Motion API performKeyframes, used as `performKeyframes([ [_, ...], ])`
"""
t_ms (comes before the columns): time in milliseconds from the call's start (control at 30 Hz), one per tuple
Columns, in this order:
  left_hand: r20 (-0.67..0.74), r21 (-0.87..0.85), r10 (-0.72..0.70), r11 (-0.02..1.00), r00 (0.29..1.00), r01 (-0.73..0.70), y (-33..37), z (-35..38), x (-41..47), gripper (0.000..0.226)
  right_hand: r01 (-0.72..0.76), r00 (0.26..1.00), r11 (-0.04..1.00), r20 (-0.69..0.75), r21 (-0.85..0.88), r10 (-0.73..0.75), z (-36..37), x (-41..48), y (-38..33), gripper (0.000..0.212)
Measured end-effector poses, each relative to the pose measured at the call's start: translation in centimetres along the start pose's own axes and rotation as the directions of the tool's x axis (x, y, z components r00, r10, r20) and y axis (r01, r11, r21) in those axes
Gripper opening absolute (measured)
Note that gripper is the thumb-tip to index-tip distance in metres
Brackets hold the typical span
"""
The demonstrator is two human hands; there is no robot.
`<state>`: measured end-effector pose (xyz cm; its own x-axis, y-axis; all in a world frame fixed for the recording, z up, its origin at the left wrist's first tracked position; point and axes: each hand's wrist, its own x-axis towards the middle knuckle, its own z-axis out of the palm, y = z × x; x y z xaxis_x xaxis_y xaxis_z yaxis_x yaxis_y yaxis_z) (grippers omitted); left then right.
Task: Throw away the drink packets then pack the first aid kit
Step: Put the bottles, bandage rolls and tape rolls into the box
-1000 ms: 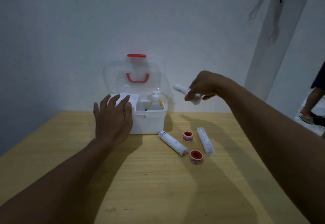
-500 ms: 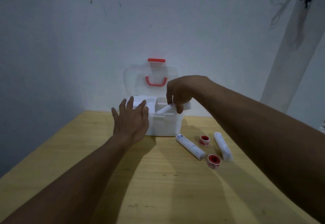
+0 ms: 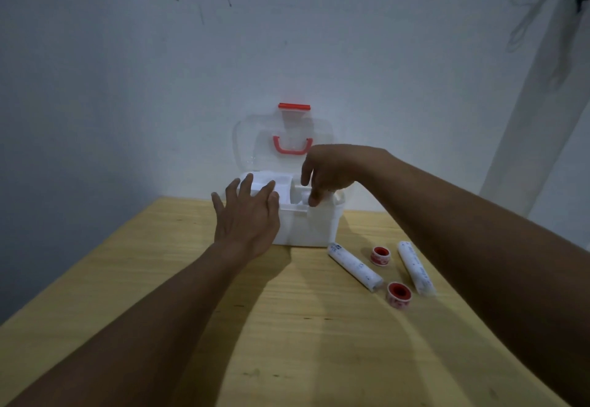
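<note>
Two bandage rolls lay on the wooden table (image 3: 159, 279) to the right of the first aid box (image 3: 319, 228): the nearer roll (image 3: 354, 267) pointed away from the box's front corner, and the farther roll (image 3: 416, 268) lay almost parallel to it, apart from it. Between them sat one red tape spool (image 3: 380, 255), and a second tape spool (image 3: 398, 294) rested just beside the near end of the first roll.

The box stood at the back of the table against the wall, its clear lid (image 3: 284, 141) tipped up and open, with the red handle (image 3: 291, 146) and red latch (image 3: 294, 107) showing through it.

My left hand (image 3: 245, 218) lay flat and unclenched against the front left of the box, fingers spread and reaching over its rim, gripping nothing. My right hand (image 3: 330, 172) hung over the right side of the open box with the fingers curled downward into it. Something white showed at my fingertips (image 3: 314, 200), but I could not tell whether I had hold of it or had let it go, since the white box behind washed it out.
</note>
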<state>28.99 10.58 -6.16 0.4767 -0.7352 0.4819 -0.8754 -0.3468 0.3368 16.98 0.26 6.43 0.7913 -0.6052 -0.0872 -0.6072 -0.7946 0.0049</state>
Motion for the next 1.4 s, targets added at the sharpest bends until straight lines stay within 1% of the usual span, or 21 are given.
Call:
performKeyframes([
  [67, 0.0, 0.0, 0.004, 1.0, 1.0, -0.004, 0.0, 0.0, 0.0, 0.05, 0.002, 0.999, 0.996, -0.046, 0.088, 0.002, 0.0, -0.1, 0.3, 0.04],
  [133, 0.003, -0.006, 0.006, 1.0, 1.0, -0.006, 0.0, -0.1, 0.0, 0.05, 0.03, 0.995, 0.992, -0.093, 0.12, -0.019, 0.2, -0.2, 0.3, 0.034],
  [233, 0.002, -0.006, 0.011, 1.0, 1.0, -0.011, -0.1, -0.1, 0.0, 0.05, 0.07, 0.989, 0.994, -0.138, 0.081, -0.059, 0.9, -0.1, -0.2, 0.036],
  [300, 0.0, -0.001, 0.009, 1.0, 1.0, -0.009, -0.1, 0.0, 0.1, 0.049, 0.069, 0.987, 0.997, -0.149, 0.047, -0.061, 1.4, 0.0, -0.5, 0.037],
  [367, 0.002, 0.004, 0.008, 1.0, 1.0, -0.008, -0.2, 0.0, 0.1, 0.049, 0.04, 0.988, 0.999, -0.152, 0.032, -0.035, 1.7, 0.0, -0.6, 0.035],
  [500, 0.006, 0.01, 0.008, 1.0, 1.0, -0.008, -0.1, 0.0, 0.1, 0.05, 0.019, 0.992, 0.999, -0.122, 0.042, -0.013, 2.3, 0.1, -0.4, 0.021],
  [600, 0.007, 0.005, 0.006, 1.0, 1.0, -0.006, -0.1, -0.1, 0.0, 0.05, 0.01, 0.999, 0.991, -0.043, 0.137, -0.005, 2.3, -0.2, -0.5, 0.026],
  [633, 0.009, 0.005, 0.008, 1.0, 1.0, -0.008, -0.1, -0.1, -0.1, 0.05, 0.017, 0.999, 0.985, -0.045, 0.174, -0.009, 2.3, -0.4, -0.5, 0.027],
  [767, 0.041, 0.034, 0.001, 0.999, 0.999, -0.003, 0.0, -0.4, 0.0, 0.052, 0.035, 0.982, 0.973, -0.191, 0.228, 0.01, 2.0, -1.3, -0.1, 0.026],
  [833, 0.051, 0.064, -0.002, 0.998, 0.999, -0.002, 0.2, -0.5, 0.1, 0.054, 0.019, 0.971, 0.969, -0.235, 0.246, 0.041, 1.7, -2.2, 0.4, 0.027],
  [967, -0.014, 0.098, 0.031, 0.995, 0.999, -0.029, 0.5, -0.1, -0.1, 0.055, -0.065, 0.949, 0.966, -0.283, 0.249, 0.137, 1.0, -4.9, 1.9, 0.035],
  [1067, -0.036, 0.083, 0.044, 0.996, 0.998, -0.041, 0.4, 0.3, -0.3, 0.055, -0.19, 0.944, 0.949, -0.217, 0.251, 0.247, 1.2, -6.8, 3.4, 0.032],
  [1233, 0.007, 0.091, 0.055, 0.994, 0.998, -0.055, 0.4, 0.0, -0.2, 0.055, -0.358, 0.916, 0.889, -0.078, 0.287, 0.394, 3.2, -9.2, 5.9, 0.02],
  [1300, 0.013, 0.084, 0.048, 0.995, 0.999, -0.049, 0.4, 0.0, -0.3, 0.056, -0.414, 0.902, 0.873, -0.017, 0.258, 0.432, 4.4, -10.0, 6.3, 0.019],
  [1400, 0.034, 0.082, 0.03, 0.996, 0.999, -0.033, 0.5, -0.2, -0.3, 0.057, -0.464, 0.886, 0.872, 0.064, 0.156, 0.46, 6.0, -11.0, 6.6, 0.024],
])
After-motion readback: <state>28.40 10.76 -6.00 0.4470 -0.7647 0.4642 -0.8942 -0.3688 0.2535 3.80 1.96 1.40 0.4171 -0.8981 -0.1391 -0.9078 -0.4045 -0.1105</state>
